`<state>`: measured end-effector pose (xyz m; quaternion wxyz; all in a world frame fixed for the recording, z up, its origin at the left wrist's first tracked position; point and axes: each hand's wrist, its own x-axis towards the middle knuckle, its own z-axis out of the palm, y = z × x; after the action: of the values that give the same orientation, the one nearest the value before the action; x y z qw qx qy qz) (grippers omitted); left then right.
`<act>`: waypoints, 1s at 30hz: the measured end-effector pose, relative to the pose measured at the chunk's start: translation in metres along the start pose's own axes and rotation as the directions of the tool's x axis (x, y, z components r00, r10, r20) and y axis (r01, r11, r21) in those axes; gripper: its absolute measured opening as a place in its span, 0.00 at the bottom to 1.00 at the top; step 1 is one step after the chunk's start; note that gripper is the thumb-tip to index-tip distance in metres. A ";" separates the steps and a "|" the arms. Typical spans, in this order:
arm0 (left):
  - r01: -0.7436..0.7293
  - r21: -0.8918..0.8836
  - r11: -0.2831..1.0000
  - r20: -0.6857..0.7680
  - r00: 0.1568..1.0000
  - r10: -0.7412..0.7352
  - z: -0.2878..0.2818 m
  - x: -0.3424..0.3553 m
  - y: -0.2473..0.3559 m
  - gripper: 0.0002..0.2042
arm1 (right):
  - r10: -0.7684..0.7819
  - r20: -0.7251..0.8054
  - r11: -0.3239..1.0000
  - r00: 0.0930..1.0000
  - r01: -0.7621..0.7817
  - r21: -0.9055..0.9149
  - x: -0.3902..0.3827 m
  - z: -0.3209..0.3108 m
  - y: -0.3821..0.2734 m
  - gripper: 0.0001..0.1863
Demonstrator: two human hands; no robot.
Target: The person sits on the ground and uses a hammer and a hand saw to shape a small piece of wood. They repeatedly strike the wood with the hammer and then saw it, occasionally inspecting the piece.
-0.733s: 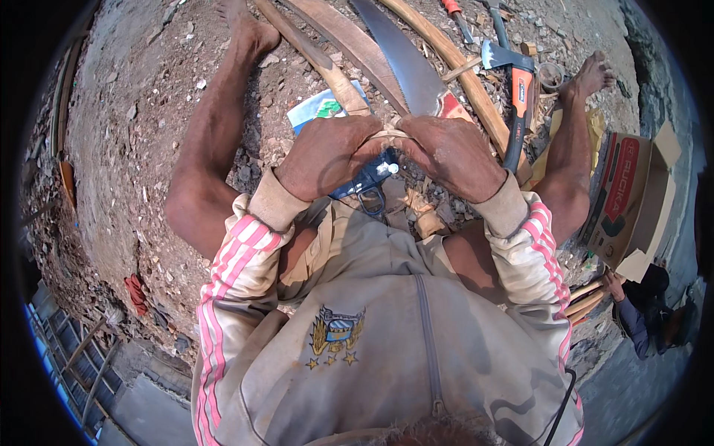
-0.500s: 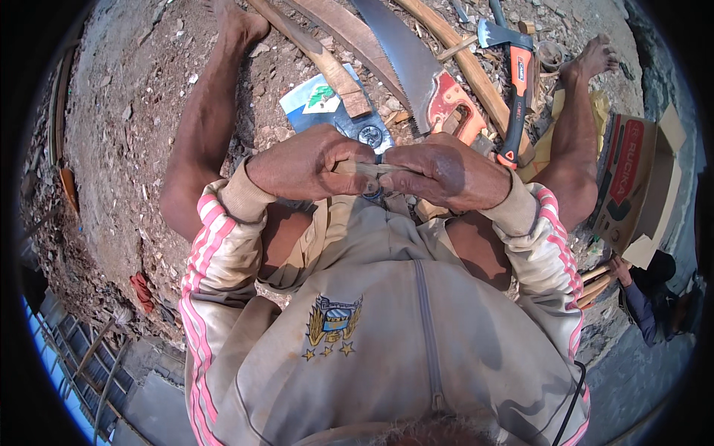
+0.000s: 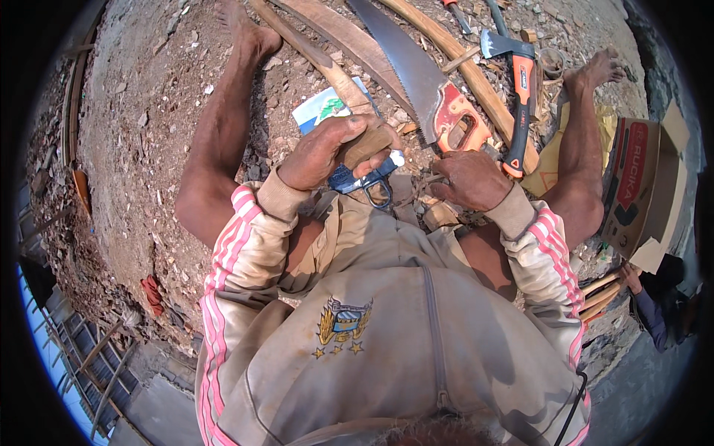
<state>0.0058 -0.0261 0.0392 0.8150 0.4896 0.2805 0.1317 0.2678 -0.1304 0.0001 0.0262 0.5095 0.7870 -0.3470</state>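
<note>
My left hand [image 3: 320, 152] grips a short piece of wood [image 3: 366, 146], its thumb along the upper side and fingertips showing below. Apart from it, my right hand [image 3: 476, 180] is closed with its fingers curled down over wood scraps [image 3: 440, 215]; whatever lies inside the fingers is hidden. Beyond the right hand rests a handsaw [image 3: 454, 119] with a red and orange handle. A blue and white printed sheet [image 3: 321, 110] lies partly under a long wooden shaft [image 3: 327, 67]. Below the left hand, a dark metal loop [image 3: 378, 195] shows beside blue material.
Right of the saw lies a hatchet [image 3: 519, 97] with an orange and black handle. Long timber pieces [image 3: 476, 78] stretch across the stony ground. An open cardboard box [image 3: 639, 186] stands beyond my right leg. Another person's hand [image 3: 631, 279] holds several wooden sticks [image 3: 599, 297] at the far right.
Both hands held the wood piece together before. The right hand has let go and moved right and slightly down; the left has turned the piece and raised it slightly.
</note>
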 end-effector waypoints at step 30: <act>-0.108 -0.145 0.984 -0.448 0.894 0.032 0.039 0.025 -0.077 0.16 | -0.246 -0.546 0.945 0.801 0.323 0.049 0.018 -0.010 -0.045 0.09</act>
<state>0.0438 -0.0792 -0.0220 0.7623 0.3869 0.4290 0.2919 0.2255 -0.1213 0.0238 -0.2810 0.4619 0.8044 -0.2461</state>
